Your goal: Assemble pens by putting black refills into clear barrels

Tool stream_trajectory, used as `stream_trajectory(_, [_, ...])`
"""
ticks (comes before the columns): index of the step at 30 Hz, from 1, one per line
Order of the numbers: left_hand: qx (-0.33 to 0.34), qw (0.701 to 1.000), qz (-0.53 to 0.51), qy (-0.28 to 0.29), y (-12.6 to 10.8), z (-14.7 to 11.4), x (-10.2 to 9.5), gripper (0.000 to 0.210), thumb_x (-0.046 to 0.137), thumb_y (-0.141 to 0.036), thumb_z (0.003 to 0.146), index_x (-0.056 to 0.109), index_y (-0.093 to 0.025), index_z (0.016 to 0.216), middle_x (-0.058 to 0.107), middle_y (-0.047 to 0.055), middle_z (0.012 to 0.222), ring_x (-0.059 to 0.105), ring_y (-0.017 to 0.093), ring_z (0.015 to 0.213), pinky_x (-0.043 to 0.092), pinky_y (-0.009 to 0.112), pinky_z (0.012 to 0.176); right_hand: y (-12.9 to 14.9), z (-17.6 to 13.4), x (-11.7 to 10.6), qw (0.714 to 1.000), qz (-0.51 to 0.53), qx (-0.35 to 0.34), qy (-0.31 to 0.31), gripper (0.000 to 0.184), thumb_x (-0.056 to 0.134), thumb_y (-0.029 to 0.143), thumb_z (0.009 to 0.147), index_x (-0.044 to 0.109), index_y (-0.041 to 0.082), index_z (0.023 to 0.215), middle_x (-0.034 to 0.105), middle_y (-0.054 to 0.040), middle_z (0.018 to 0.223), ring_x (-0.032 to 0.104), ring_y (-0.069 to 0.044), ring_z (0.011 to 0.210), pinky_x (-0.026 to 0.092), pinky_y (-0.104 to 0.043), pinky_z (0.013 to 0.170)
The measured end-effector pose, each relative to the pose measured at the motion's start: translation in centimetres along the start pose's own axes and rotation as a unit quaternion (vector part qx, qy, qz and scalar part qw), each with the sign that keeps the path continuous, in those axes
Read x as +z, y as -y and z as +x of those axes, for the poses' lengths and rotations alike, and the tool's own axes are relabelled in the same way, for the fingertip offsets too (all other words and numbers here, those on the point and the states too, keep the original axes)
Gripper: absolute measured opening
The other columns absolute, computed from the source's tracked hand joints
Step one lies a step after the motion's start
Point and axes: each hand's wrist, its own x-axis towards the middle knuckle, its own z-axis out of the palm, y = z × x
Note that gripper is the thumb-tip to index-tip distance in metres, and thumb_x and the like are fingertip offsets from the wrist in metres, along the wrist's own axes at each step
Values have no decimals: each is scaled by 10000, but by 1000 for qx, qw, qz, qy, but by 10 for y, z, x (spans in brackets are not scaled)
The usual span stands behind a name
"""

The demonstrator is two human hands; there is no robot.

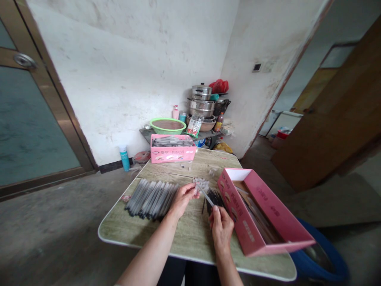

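Observation:
A pale translucent pen (206, 195) slants between my two hands over the table. My right hand (222, 223) pinches its lower end between thumb and fingers. At the upper end, the fingertips of my left hand (185, 195) are closed round the tip; any small part there is too small to make out. Left of my left hand lies a row of clear pens with dark ends (151, 198). Small whitish pieces (202, 184) are heaped just beyond my fingers. Beside my right hand, thin black pen parts (214, 198) lie in a bunch, partly hidden by the hand.
An open pink box (279, 206) with long thin pieces inside stands on the table's right. Another pink box (172, 155), full of pens, sits at the far edge of the wood-look table (190, 242). Behind are a green basin (168, 130) and stacked steel pots (202, 105).

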Motion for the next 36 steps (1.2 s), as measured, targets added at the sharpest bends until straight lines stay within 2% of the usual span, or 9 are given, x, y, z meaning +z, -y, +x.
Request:
stream_trajectory(2, [-3, 999, -29, -15, 0, 1, -1, 373, 743, -331, 736, 667, -128, 1040, 709, 88, 921, 668, 187, 785, 535, 323, 758, 0, 0, 0, 1000, 2, 2, -1, 378, 498, 429, 914, 526, 182, 629, 476, 49, 488, 428, -101, 429, 329, -199, 431])
stream_trajectory(7, [-10, 986, -129, -105, -5, 6, -9, 348, 761, -299, 719, 594, -159, 990, 729, 71, 847, 704, 197, 819, 544, 319, 782, -4, -1, 0, 1000, -8, -16, 13, 372, 501, 421, 913, 530, 180, 632, 483, 44, 512, 430, -103, 462, 330, -202, 461])
stream_trajectory(11, [5, 981, -157, -112, -8, 8, -11, 337, 763, -275, 718, 566, -163, 968, 739, 85, 874, 708, 200, 861, 534, 326, 818, -7, -1, 0, 999, -22, -30, 31, 378, 499, 422, 915, 521, 181, 625, 475, 40, 524, 432, -107, 485, 332, -206, 481])
stream_trajectory(18, [15, 991, -107, -79, -6, 4, -4, 382, 766, -375, 704, 588, -149, 955, 731, 92, 856, 706, 226, 831, 534, 367, 793, -6, -1, 0, 999, -30, -24, 34, 374, 491, 432, 915, 535, 180, 641, 481, 37, 529, 436, -111, 488, 333, -206, 484])
stream_trajectory(22, [17, 995, -61, -70, -6, 0, -1, 365, 751, -390, 715, 598, -153, 945, 714, 77, 823, 694, 215, 787, 538, 349, 745, -7, -1, 0, 999, -31, -25, 33, 376, 489, 428, 918, 540, 178, 641, 485, 36, 532, 439, -110, 489, 336, -205, 486])
stream_trajectory(25, [36, 995, -25, -89, -7, 0, -1, 353, 754, -391, 708, 618, -151, 928, 685, 55, 815, 661, 175, 725, 527, 286, 654, -6, 0, 1, 998, -37, -20, 37, 387, 486, 436, 916, 545, 177, 634, 477, 38, 518, 437, -109, 479, 332, -203, 477])
stream_trajectory(29, [71, 988, 13, -134, -7, 4, -5, 310, 758, -381, 703, 642, -144, 867, 618, -3, 697, 564, 96, 586, 430, 188, 525, 0, 0, 2, 996, -42, -27, 79, 380, 488, 449, 913, 580, 171, 672, 470, 43, 517, 442, -111, 480, 339, -202, 478])
stream_trajectory(33, [92, 984, 25, -149, -4, 8, -9, 288, 741, -393, 722, 646, -140, 823, 566, -32, 601, 475, 62, 499, 348, 173, 484, 4, -2, 4, 988, -75, -58, 123, 365, 473, 448, 926, 624, 160, 760, 492, 40, 526, 466, -116, 490, 351, -204, 497])
stream_trajectory(36, [86, 984, 23, -152, -3, 9, -9, 298, 756, -393, 704, 647, -140, 817, 556, -38, 594, 458, 58, 490, 331, 175, 483, 0, -2, 5, 984, -109, -85, 114, 389, 439, 449, 941, 637, 151, 790, 505, 29, 541, 466, -119, 496, 348, -213, 511])
